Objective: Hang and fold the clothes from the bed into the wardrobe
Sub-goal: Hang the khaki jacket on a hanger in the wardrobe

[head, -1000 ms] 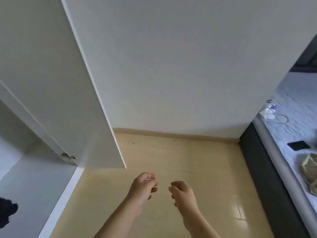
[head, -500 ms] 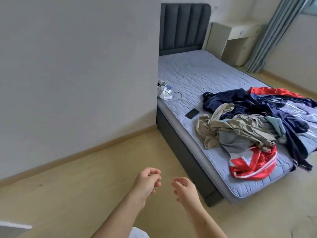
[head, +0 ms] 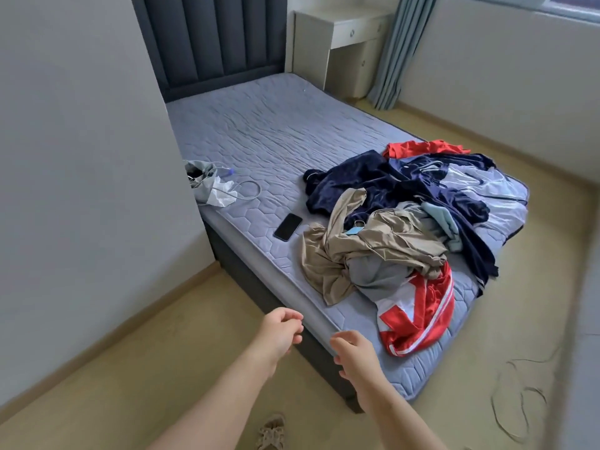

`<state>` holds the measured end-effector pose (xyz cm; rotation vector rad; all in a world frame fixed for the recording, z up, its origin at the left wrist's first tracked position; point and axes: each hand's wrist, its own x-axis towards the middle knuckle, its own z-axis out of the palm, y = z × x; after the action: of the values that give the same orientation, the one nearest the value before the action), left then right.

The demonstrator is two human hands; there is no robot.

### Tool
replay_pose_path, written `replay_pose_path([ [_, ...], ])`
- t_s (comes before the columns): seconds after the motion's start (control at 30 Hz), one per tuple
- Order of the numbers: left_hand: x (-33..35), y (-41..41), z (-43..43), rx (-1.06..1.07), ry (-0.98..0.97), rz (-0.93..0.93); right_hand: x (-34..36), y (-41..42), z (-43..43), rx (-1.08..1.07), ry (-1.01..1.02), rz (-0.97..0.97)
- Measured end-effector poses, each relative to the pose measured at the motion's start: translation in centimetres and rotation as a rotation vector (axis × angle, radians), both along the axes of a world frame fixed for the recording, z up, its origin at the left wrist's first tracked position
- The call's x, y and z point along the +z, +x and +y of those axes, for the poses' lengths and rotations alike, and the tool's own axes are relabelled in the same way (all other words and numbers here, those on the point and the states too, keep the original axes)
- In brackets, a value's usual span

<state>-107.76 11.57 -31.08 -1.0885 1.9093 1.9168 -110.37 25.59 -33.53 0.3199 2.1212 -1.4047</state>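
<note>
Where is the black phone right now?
In the head view the phone lies flat on the mattress near its left edge, just left of the beige garment in the clothes pile.

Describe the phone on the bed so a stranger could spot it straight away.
Find the grey-blue mattress. Near its front edge, just left of the clothes pile, lies the phone. It is the only flat, black, glossy rectangle among crumpled fabric.

Count: 1 bed (head: pixel 259 131); 1 clothes heap (head: pixel 389 222); 1 phone (head: pixel 287 227); 1 grey bag (head: pixel 204 185); 1 desk (head: pixel 350 30); 1 curtain (head: pixel 399 53); 1 sandal (head: pixel 271 431). Hands, 2: left hand (head: pixel 279 332), right hand (head: pixel 357 355).
</note>
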Motion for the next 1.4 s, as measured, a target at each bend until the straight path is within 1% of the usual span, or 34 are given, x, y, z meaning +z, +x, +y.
replay_pose_path([
  [0.13, -0.7, -7.1, -0.6, -0.102, -0.031, -0.026, 0.0, -5.7, -0.1, -0.059, 0.018, 0.013],
  [0.33, -2.3, -16.7, 0.3, -0.248, -0.092, -0.057, -2.2, -13.4, 1.5, -0.106, 0.071, -0.042],
  [0.43, -3.7, -21.7, 0.7, -0.289, -0.135, -0.079, -3.7, -18.5, 1.9, -0.066, 0.079, -0.047],
  [0.5, -5.1, -24.6, 1.2, -0.268, -0.150, -0.117, -4.8, -22.1, 2.6, -0.039, 0.091, -0.069],
  [0.6, -7.5, -29.2, 2.4, -0.242, -0.133, -0.172, -7.1, -28.2, 4.1, 0.001, 0.184, -0.088],
  [0.7, -10.4, -33.8, 3.3, -0.260, -0.142, -0.234, -10.2, -33.6, 5.0, 0.071, 0.293, -0.095],
  [0.83, -15.4, -38.0, 4.3, -0.274, -0.154, -0.291, -15.1, -38.4, 6.2, 0.170, 0.386, -0.110],
  [0.9, -17.7, -39.6, 4.7, -0.276, -0.143, -0.316, -17.2, -40.4, 6.5, 0.176, 0.415, -0.115],
  [0.97, -19.6, -41.1, 5.1, -0.278, -0.123, -0.329, -18.8, -42.5, 6.9, 0.166, 0.480, -0.042],
  [1.07, -22.1, -43.2, 5.5, -0.266, -0.122, -0.337, -20.7, -46.1, 7.5, 0.221, 0.704, 0.165],
  [1.13, -23.3, -44.2, 5.5, -0.272, -0.127, -0.338, -21.8, -48.2, 7.3, 0.274, 0.774, 0.166],
  [1.27, -24.6, -45.1, 5.0, -0.293, -0.145, -0.342, -24.1, -50.2, 6.7, 0.369, 0.793, 0.021],
  [1.33, -24.6, -45.1, 4.9, -0.284, -0.144, -0.342, -25.2, -49.9, 6.8, 0.371, 0.703, -0.024],
  [1.4, -24.3, -44.6, 4.8, -0.260, -0.128, -0.332, -25.7, -48.8, 6.8, 0.328, 0.525, -0.027],
])
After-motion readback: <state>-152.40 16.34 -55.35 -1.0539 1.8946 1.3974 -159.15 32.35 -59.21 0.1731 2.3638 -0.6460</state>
